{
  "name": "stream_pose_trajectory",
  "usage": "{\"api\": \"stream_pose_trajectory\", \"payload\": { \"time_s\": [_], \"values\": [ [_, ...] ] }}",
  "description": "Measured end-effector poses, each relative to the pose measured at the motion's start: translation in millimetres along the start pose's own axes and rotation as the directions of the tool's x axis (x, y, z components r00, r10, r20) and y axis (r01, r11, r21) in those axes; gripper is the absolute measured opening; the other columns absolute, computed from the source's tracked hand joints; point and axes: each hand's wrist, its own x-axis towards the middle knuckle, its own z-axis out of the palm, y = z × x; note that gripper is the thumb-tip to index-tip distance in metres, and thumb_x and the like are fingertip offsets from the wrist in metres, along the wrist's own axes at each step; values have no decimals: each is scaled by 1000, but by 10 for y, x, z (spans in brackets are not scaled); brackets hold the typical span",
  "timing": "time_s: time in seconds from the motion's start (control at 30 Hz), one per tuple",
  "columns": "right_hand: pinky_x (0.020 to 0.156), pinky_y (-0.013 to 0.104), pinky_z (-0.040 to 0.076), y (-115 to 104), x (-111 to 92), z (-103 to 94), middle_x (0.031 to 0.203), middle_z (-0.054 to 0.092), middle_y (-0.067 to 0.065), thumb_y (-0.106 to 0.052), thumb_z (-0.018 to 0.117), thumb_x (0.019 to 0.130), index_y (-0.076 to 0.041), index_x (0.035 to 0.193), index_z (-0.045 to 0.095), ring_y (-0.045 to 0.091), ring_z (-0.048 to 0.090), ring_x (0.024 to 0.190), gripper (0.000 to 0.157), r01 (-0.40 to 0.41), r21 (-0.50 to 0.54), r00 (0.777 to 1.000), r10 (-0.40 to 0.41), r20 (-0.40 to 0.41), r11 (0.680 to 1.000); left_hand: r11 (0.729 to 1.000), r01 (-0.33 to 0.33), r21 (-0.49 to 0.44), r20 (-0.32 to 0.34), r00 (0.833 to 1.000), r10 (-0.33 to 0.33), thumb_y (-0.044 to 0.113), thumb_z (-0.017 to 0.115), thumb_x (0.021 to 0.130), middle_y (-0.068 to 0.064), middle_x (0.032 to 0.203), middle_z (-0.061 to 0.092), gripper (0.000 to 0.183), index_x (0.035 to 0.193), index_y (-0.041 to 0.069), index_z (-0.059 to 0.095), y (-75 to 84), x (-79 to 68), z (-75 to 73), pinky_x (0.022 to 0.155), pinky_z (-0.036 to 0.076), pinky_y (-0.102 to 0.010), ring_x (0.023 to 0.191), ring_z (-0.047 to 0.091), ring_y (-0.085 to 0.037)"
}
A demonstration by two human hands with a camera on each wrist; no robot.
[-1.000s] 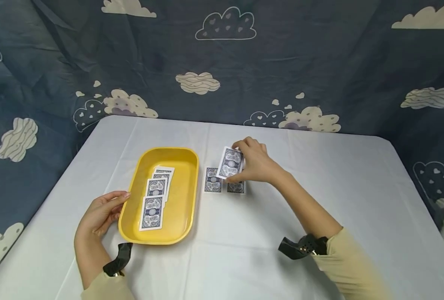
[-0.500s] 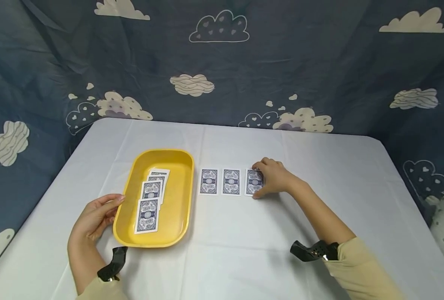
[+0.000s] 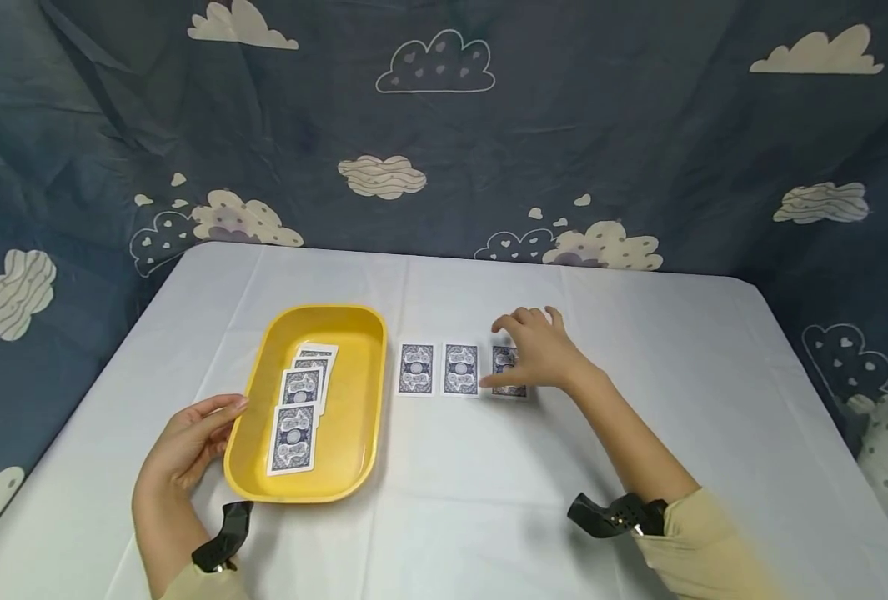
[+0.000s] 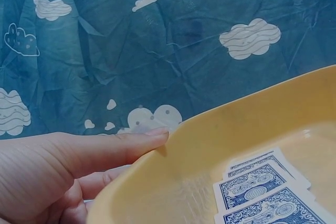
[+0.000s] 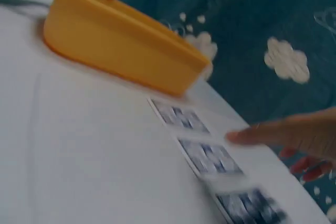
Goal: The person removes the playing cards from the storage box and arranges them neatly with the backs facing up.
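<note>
My left hand (image 3: 188, 442) grips the left rim of a yellow tray (image 3: 353, 408), thumb on the rim and fingers against the outer wall. Inside the tray, several playing cards (image 4: 252, 184) lie face down, overlapping. To the right of the tray, three face-down playing cards form a row on the table: a left card (image 3: 416, 369), a middle card (image 3: 461, 369) and a right card (image 5: 252, 207). Over the right card hovers my right hand (image 3: 539, 350), holding nothing, its fingers spread and thumb toward the middle card. It partly hides the right card in the head view.
A white cloth covers the table (image 3: 444, 517). Behind it hangs a dark blue curtain (image 3: 601, 125) printed with clouds. Each wrist wears a black strap, such as the right strap (image 3: 616, 515).
My right hand carried a card rightward and laid it at the row's right end. It has since let go, lifted and shifted slightly left. The left hand stays on the tray.
</note>
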Motion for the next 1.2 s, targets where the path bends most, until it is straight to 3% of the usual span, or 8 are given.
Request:
{"api": "stream_pose_trajectory", "payload": {
  "time_s": [0.13,0.27,0.47,0.73,1.07,1.2],
  "values": [
    [95,45,36,-474,120,13,107,58,4,-63,71,64,-15,105,61,24,52,102,64,120,44,981,-112,-155,992,1000,0,1,-8,1000,0,16,65,87,5,73,66,9,81,22,68,-13,-23,-24,46,44,-16,56,56,-5],
    [82,34,43,-895,237,65,100,56,-1,-64,70,64,-17,100,61,16,52,91,59,229,62,959,-214,-188,971,1000,13,-7,-17,1000,-13,16,65,87,4,73,67,9,80,22,68,-28,-22,-19,46,44,-16,55,56,-5],
    [71,26,41,-1354,377,176,96,52,-3,-65,68,66,-19,102,58,11,47,82,59,287,50,951,-279,-131,956,1000,8,4,-29,1000,-7,17,66,86,4,73,67,9,79,22,68,-21,-21,-26,45,44,-16,54,56,-5],
    [73,26,39,-1800,451,366,97,51,-4,-67,64,68,-17,108,58,12,49,88,64,369,-113,924,-377,-65,923,1000,4,26,-25,1000,-3,18,65,87,5,72,67,10,79,23,68,-9,-43,-16,46,45,-15,55,56,-5],
    [76,28,42,-2088,520,612,100,53,-2,-76,61,62,-14,106,58,13,49,95,76,357,-239,934,-354,58,903,1000,5,29,-28,1000,-4,19,66,86,5,72,66,7,79,22,68,-3,-21,19,46,45,-15,55,56,-5],
    [80,29,43,-2181,536,688,107,52,-1,-78,62,60,-14,111,57,14,47,99,82,341,-241,939,-322,116,908,1000,-4,25,-22,1000,5,18,66,86,4,72,66,8,80,22,68,-7,-23,9,46,45,-15,55,56,-5]
  ]
}}
